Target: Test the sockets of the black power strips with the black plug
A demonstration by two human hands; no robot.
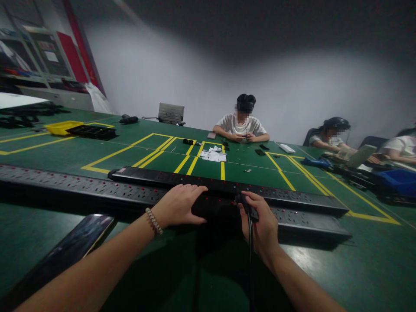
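Note:
Two long black power strips lie across the green table in front of me, the near one [97,188] and a far one [292,197] behind it. My left hand [179,204] rests palm-down on the near strip, fingers lying flat over its top. My right hand [260,219] is closed around a black plug [244,200] at the strip's surface; its black cable [250,255] runs down toward me. A bead bracelet [154,221] circles my left wrist.
A dark phone [69,247] lies at the near left. A yellow tray [61,127] and a black tray [92,131] sit far left. A person sits across the table with small parts and papers [212,154]; two other people work at far right beside a blue bin [401,181].

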